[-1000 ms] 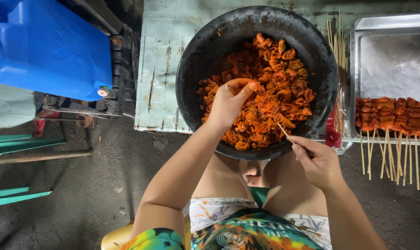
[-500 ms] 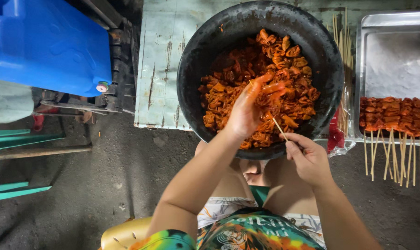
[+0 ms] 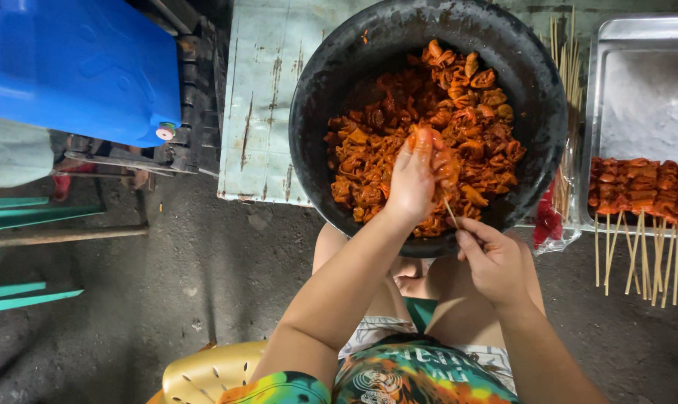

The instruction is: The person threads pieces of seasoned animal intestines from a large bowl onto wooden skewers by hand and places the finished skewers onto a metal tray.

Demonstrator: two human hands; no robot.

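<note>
Where meat (image 3: 436,127) fills bowl (image 3: 331,82), hands.

Dark concrete floor (image 3: 167,299), worn pale-green table (image 3: 260,97), blue plastic container (image 3: 69,67), yellow chair (image 3: 212,370)

Top left: a blue plastic jug (image 3: 69,63) with a white and red cap, resting on a dark crate (image 3: 197,97). Centre: a pale, worn worktop (image 3: 260,112) streaked with rust. Right: a metal tray (image 3: 642,82) holding a row of finished orange skewers (image 3: 642,191), sticks pointing over the near edge. Between tray and centre: a bundle of bare bamboo sticks (image 3: 567,56), and below it a red plastic bag (image 3: 550,221). Underfoot: dark concrete floor (image 3: 204,292). Far left: teal chair legs (image 3: 17,292). Bottom: a yellow plastic seat (image 3: 208,374).
</note>
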